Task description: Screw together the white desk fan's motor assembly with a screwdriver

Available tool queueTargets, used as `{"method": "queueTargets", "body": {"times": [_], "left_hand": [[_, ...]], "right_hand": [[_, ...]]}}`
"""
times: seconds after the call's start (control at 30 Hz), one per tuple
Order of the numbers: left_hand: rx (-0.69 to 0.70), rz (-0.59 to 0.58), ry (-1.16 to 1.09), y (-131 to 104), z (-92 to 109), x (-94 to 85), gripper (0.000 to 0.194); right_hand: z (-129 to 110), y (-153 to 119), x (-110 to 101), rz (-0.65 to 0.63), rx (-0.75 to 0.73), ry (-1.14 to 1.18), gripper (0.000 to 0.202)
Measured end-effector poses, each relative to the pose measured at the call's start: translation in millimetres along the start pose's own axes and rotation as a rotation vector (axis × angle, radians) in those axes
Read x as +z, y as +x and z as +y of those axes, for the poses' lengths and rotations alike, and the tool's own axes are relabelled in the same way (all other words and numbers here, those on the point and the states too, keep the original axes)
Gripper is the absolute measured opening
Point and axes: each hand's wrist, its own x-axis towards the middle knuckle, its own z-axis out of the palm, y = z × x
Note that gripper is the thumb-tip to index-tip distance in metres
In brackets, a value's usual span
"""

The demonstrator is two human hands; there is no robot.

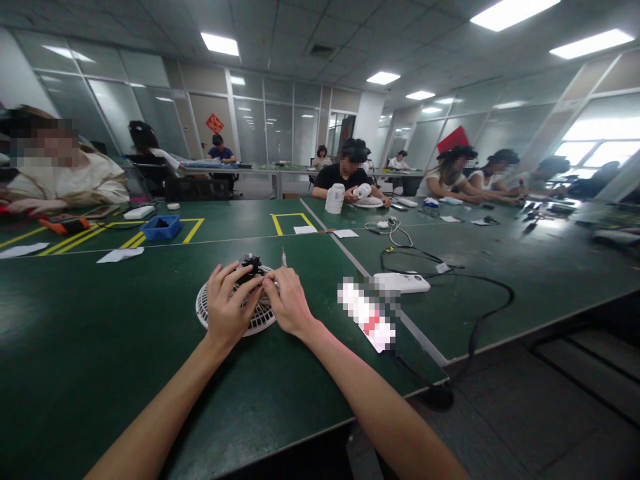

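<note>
A round white fan grille [203, 310] lies on the green table in front of me. At its middle sits a black motor-like part [253, 263], partly hidden by my fingers. My left hand [227, 303] reaches over the grille with its fingers curved round the black part. From the other side, my right hand [290, 303] has thumb and fingers pinched together beside that part; what lies between them is hidden. A small screwdriver-like tool [284, 257] shows just beyond the right knuckles, its thin tip pointing away. Whether the right hand touches it, I cannot tell.
To the right lie a blurred-out bright object [367, 317], a white remote-like device [403, 283] and black cables [493, 283]. A blue tray [161, 228] stands at the back left. Across the table, a person [345, 173] handles white parts; other people sit along both sides.
</note>
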Motion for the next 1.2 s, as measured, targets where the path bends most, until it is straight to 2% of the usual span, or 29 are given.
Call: {"method": "queueTargets", "body": {"times": [0.17, 0.3, 0.43, 0.53, 0.6, 0.7, 0.87, 1.0, 1.2], "left_hand": [[0.057, 0.030, -0.035, 2, 0, -1.0, 0.020], [0.035, 0.041, -0.043, 4, 1, -3.3, 0.016], [-0.027, 0.031, -0.077, 5, -1, -4.7, 0.004], [-0.101, -0.013, -0.084, 4, -3, -4.4, 0.006], [-0.140, -0.045, -0.085, 3, -4, -4.1, 0.010], [-0.153, -0.052, -0.085, 3, -3, -4.3, 0.015], [-0.089, -0.027, -0.075, 3, -1, -4.6, 0.012], [-0.062, -0.020, -0.057, 3, 1, -4.1, 0.007], [-0.074, -0.025, -0.059, 2, 4, -4.5, 0.011]], "right_hand": [[-1, -1, -1, -0.015, -0.019, -0.005, 0.029], [-1, 1, -6, -0.006, -0.023, -0.019, 0.029], [8, 8, -12, 0.113, 0.165, -0.093, 0.033], [20, 11, -15, 0.135, 0.345, -0.187, 0.032], [28, 11, -16, 0.100, 0.437, -0.246, 0.032], [35, 9, -16, -0.033, 0.550, -0.350, 0.035], [36, 9, -19, -0.252, 0.645, -0.357, 0.040], [35, 11, -23, -0.310, 0.637, -0.307, 0.049], [38, 12, -25, -0.342, 0.621, -0.241, 0.064]]}}
